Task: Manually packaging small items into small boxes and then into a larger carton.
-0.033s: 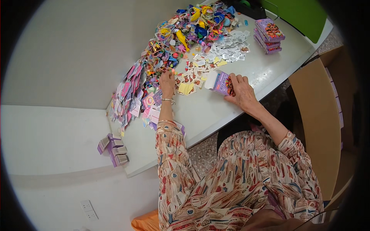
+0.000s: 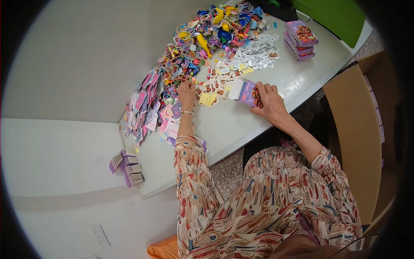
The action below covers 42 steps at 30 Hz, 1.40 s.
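My right hand (image 2: 272,104) grips a small purple carton (image 2: 247,93) with a colourful picture on its front. The carton's white end flap (image 2: 236,89) stands out, facing left. At the near edge of a large heap of small trinkets (image 2: 202,43), my left hand (image 2: 187,92) is closed, fingertips together; what they pinch, if anything, is hidden. Between the two hands lie small printed sticker sheets (image 2: 217,82) and yellow slips (image 2: 208,99). Pink and purple cards (image 2: 172,127) lie beside my left wrist.
Pink packets (image 2: 144,103) are piled along the wall at left. White slips (image 2: 258,52) spread right of the heap. Purple cartons (image 2: 302,34) are stacked at the far right. More purple-edged bundles (image 2: 129,166) stand at the table's left end. A cardboard box (image 2: 355,138) stands beside the table (image 2: 233,125).
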Each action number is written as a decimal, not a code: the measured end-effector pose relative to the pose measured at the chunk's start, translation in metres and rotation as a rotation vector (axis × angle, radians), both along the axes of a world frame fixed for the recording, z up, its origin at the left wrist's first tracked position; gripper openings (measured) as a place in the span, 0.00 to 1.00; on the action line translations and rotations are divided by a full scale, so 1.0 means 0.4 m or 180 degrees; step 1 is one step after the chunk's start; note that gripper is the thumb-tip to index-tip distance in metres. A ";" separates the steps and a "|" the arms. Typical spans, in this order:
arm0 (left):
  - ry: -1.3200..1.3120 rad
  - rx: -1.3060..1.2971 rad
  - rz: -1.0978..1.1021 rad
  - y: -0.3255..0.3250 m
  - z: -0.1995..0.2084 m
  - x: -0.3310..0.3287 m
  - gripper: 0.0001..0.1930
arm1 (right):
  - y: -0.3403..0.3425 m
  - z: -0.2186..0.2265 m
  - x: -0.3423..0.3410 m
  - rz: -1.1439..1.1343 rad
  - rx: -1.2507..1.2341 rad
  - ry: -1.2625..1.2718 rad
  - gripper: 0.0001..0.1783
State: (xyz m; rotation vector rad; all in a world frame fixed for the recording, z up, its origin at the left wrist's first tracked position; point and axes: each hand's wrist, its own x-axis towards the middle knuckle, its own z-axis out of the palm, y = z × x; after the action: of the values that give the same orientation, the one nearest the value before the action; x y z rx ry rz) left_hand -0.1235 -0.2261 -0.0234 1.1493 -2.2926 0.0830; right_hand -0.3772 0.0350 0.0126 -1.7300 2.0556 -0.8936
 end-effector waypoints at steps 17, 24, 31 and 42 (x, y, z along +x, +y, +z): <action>0.1118 0.0765 0.0315 0.049 0.050 0.002 0.06 | 0.008 -0.008 0.000 -0.0030 0.0007 -0.0003 0.45; 0.0996 0.0880 0.0495 0.041 0.049 0.068 0.06 | 0.002 0.003 -0.004 -0.0008 0.0028 0.0024 0.44; -0.0300 -0.0069 -0.0005 0.057 0.003 0.036 0.05 | 0.001 -0.002 -0.003 -0.0012 -0.0032 0.0056 0.45; -0.0225 0.0424 0.0019 0.043 0.034 0.025 0.10 | 0.004 -0.004 0.001 -0.0045 0.0035 0.0050 0.45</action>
State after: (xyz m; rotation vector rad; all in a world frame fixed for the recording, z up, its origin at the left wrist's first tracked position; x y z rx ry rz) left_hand -0.1135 -0.2089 -0.0100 1.2378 -2.3875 -0.0278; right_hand -0.3769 0.0365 0.0112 -1.7242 2.0814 -0.8739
